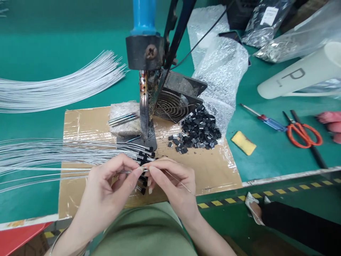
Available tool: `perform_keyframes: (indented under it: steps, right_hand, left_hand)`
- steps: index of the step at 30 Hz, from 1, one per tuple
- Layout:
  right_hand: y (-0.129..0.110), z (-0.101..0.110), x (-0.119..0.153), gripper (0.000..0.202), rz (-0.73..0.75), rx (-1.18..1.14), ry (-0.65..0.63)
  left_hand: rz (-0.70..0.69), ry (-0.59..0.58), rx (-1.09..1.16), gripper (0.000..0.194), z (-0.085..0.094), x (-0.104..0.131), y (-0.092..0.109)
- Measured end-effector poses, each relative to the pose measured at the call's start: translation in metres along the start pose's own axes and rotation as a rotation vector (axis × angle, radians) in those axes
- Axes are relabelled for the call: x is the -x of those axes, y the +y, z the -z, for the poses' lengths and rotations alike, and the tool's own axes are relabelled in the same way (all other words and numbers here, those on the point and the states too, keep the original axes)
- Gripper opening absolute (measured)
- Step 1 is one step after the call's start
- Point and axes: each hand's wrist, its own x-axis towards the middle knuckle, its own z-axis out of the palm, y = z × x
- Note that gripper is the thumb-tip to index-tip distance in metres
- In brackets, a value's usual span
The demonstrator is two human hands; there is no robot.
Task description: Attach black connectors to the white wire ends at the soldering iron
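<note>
Over the cardboard (213,167), my left hand (112,192) pinches a thin white wire (77,169) between thumb and forefinger. Fingertip to fingertip with it, my right hand (178,185) is closed in a pinch at the wire's end. What lies between the right fingertips is mostly hidden; a fine strand (179,183) trails from that hand across the palm. Behind and below the fingers lie many white wires tipped with black connectors (144,155). Above them, a hot-air or soldering tool with a blue handle (144,16) points its metal tip (144,121) downward.
Loose black connectors (199,129) are heaped beside a small fan (173,103) and bubble wrap (223,71). White wires (66,89) lie at left. Rightward are a yellow sponge (243,143), screwdriver (266,119), orange-handled scissors (301,133) and white cup (295,76). Another person's foot (254,208) shows.
</note>
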Motion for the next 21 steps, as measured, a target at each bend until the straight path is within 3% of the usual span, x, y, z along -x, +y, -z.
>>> perform_keyframes:
  steps: [8,12,21]
  right_hand:
    - [0.0022,-0.0051,-0.0002,0.009,-0.067,-0.178,0.015]
    - [0.0028,-0.0052,-0.001,0.008,-0.084,-0.196,0.018]
    - [0.0012,-0.0028,-0.0012,0.004,-0.114,-0.199,0.021]
  left_hand:
    - [-0.043,0.007,-0.005,0.021,-0.0037,0.0009,0.0]
    - [-0.043,0.061,-0.024,0.02,-0.0058,0.002,-0.0016]
    - [-0.072,0.021,-0.093,0.021,-0.0029,0.0021,-0.0053]
